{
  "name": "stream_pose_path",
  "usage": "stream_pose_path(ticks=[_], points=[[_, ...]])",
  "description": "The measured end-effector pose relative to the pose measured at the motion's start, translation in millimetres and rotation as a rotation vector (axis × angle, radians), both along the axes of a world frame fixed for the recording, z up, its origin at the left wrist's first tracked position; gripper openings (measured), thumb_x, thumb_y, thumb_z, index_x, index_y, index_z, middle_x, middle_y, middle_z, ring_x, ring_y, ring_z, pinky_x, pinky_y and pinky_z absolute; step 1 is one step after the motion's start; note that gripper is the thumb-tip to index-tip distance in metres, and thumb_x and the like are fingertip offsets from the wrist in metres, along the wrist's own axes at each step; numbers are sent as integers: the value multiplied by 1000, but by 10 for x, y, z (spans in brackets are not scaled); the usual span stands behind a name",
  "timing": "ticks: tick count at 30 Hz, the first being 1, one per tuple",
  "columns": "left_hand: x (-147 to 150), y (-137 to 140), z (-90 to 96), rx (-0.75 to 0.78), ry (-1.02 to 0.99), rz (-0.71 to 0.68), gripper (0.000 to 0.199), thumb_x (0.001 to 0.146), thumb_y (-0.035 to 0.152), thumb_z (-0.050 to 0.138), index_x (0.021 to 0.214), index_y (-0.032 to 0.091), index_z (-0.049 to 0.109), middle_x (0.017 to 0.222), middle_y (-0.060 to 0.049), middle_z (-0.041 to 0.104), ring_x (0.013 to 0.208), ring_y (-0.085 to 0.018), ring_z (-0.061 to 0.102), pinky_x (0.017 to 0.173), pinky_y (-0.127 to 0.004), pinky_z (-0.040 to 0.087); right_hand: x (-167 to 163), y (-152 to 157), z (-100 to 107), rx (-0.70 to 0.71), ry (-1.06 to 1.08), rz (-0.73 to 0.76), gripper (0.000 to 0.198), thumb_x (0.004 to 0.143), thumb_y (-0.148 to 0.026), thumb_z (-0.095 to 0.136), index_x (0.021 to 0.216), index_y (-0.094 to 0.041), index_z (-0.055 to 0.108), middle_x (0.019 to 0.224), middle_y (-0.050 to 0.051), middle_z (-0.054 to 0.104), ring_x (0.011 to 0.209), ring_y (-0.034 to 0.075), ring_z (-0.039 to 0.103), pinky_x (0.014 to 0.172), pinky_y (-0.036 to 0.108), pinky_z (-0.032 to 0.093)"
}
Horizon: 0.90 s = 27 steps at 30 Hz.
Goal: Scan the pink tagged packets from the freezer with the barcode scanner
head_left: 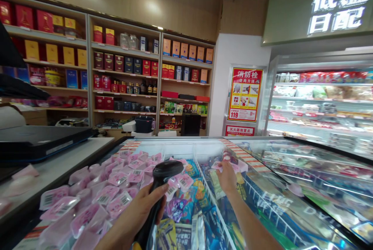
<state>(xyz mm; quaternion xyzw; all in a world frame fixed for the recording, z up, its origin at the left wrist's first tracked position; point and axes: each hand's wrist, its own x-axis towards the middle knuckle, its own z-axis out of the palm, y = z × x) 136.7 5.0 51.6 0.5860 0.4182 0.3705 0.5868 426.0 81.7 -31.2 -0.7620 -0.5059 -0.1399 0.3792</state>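
Observation:
My left hand (145,207) is wrapped round the handle of a black handheld barcode scanner (167,169), whose head points away from me. Farther out to the right, my right hand (227,178) pinches a small pink plastic tub (241,165), partly hidden by the fingers, over the freezer's glass. Many similar pink tubs (116,178) with barcode labels lie heaped on the glass to the left of the scanner. A few tubs show just behind and beside the scanner head.
Beneath the glass of the chest freezer (186,144), bagged goods (180,207) fill wire baskets. A counter (99,145) on the left bears a black flat device (43,141). Shelves of boxes (125,63) stand behind, with a lit display fridge (323,102) at right.

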Motion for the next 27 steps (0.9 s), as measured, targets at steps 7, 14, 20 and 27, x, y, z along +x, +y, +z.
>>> stream_pose_path(ticks=[7, 14, 20, 27], points=[[15, 31, -39, 27, -47, 81, 32, 66, 47, 48, 57, 17, 43, 41, 5, 46, 35, -6, 38, 40, -19, 32, -133, -127, 241, -106, -66, -115, 33, 70, -26, 44, 102, -18, 48, 111, 11, 42, 85, 20, 54, 60, 28, 40], [24, 41, -50, 9, -102, 81, 31, 66, 46, 50, 58, 17, 43, 43, 5, 48, 36, -6, 39, 39, -19, 32, -499, -181, 453, -202, 67, 365, 37, 68, -36, 48, 98, -16, 53, 98, 8, 57, 89, 19, 53, 74, 28, 39], [25, -11, -4, 28, -69, 93, 31, 66, 47, 48, 57, 18, 42, 42, 5, 47, 35, -6, 39, 40, -19, 32, -928, -217, 251, -318, 19, 660, 53, 54, -37, 62, 103, -21, 52, 95, 4, 61, 85, 20, 55, 69, 25, 38], [27, -77, 46, 38, -8, 21, 34, 66, 50, 45, 57, 18, 43, 40, 6, 45, 36, -7, 38, 41, -20, 32, -827, -36, 52, -56, 3, 408, 40, 59, -15, 50, 99, -17, 52, 95, 6, 58, 90, 19, 52, 79, 28, 36]])
